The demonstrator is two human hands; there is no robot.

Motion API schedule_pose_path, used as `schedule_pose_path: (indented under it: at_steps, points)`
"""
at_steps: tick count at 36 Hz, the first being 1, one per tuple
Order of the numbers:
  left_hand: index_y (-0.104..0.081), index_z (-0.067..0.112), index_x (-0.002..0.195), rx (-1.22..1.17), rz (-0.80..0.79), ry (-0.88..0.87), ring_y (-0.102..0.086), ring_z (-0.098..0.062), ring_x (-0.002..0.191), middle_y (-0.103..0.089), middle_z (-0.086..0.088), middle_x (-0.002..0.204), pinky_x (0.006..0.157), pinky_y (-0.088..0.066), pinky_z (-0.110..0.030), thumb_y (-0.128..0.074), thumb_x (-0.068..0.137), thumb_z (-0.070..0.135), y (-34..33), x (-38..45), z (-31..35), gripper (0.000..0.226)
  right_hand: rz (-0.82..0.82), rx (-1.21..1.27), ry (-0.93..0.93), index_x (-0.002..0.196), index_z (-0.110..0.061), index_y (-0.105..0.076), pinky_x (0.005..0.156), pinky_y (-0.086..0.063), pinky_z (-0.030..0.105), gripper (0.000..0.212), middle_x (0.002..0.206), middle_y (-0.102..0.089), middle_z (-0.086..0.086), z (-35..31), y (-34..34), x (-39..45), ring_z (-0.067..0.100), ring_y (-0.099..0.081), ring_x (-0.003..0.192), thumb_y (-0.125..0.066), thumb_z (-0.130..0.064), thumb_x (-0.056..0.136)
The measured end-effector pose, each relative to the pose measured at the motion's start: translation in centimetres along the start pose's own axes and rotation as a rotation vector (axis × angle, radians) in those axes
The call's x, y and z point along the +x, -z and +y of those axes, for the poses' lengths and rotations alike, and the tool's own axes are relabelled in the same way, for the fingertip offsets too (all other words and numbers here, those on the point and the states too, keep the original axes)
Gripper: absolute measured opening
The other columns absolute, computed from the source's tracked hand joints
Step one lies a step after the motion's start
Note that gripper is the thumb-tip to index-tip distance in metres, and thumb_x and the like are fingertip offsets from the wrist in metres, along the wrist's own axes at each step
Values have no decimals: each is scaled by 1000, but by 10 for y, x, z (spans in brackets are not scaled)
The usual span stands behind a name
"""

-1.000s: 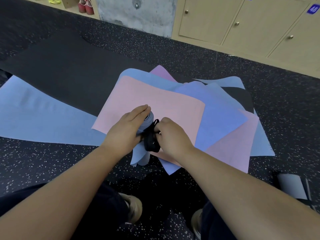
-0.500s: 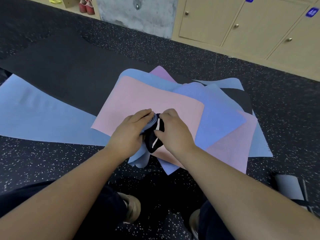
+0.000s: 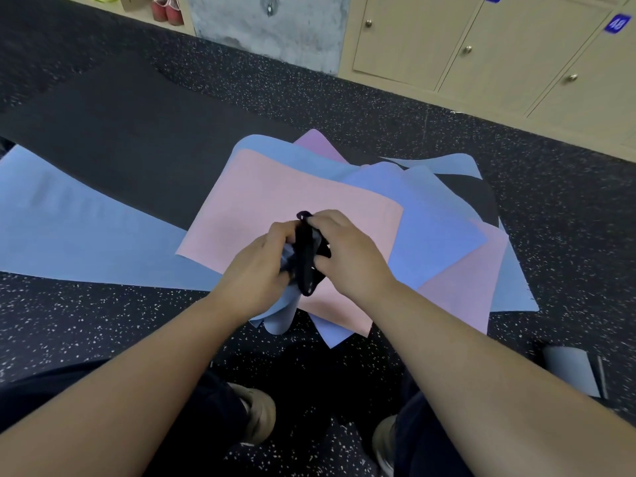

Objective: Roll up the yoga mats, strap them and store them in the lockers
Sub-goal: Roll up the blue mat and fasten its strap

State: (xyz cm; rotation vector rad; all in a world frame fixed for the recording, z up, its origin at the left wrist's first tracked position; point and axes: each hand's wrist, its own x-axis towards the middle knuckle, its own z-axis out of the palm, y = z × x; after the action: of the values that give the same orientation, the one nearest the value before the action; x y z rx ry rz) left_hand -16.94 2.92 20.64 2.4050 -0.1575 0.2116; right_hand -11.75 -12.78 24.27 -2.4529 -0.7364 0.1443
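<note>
A rolled blue yoga mat [image 3: 278, 313] stands on end above the pile, its lower end flaring open. My left hand [image 3: 256, 270] grips the roll from the left. A black strap [image 3: 306, 259] is wrapped around the roll, and my right hand [image 3: 347, 249] pinches the strap's upper end. Beneath my hands lies a flat pink mat [image 3: 275, 201] on top of several overlapping blue, purple and pink mats [image 3: 437, 228]. How the strap fastens is hidden by my fingers.
A long blue mat [image 3: 69, 228] and a black mat [image 3: 120, 132] lie spread to the left on the speckled floor. Wooden lockers [image 3: 481, 46] line the far wall. A rolled grey mat [image 3: 571, 373] lies at the right. My shoes [image 3: 258, 414] are below.
My left fingers have curled tighter around the roll. My right hand has pulled the strap's end upward, so the strap stretches along the roll.
</note>
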Motion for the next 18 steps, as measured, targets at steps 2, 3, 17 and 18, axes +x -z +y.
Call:
schedule_pose_path:
  at_steps: [2,3,17,18]
  points:
    - [-39,15,113,-23,75,-14,-58,-31,90,-43,-3,127,69,-50,-39,-67,81,0,-3,-3,-5,45,15,12,-5,128,-14,-57,85,-37,19,46,135,-47,-8,0,-1,-1,16,-54,110,-60,-5,84]
    - [-38,16,105,-61,113,5,-58,-30,95,-37,-5,132,72,-53,-45,-70,79,-2,-4,-3,-6,45,26,14,-4,124,-13,-61,83,-35,17,41,133,-49,-7,0,-3,-1,16,-54,109,-61,-5,84]
    - [-36,17,131,-271,-48,204,-38,2,114,-35,9,128,98,-46,-42,-85,68,12,-16,-11,2,79,110,77,-140,111,-8,-67,83,-43,23,27,113,-53,-4,10,-5,1,17,-57,93,-67,-10,84]
    - [-34,18,134,-270,-53,209,-40,-1,118,-35,9,132,99,-46,-43,-84,70,12,-17,-11,0,82,114,77,-146,110,-8,-67,82,-42,22,26,113,-53,-4,11,-5,1,17,-57,92,-67,-10,84]
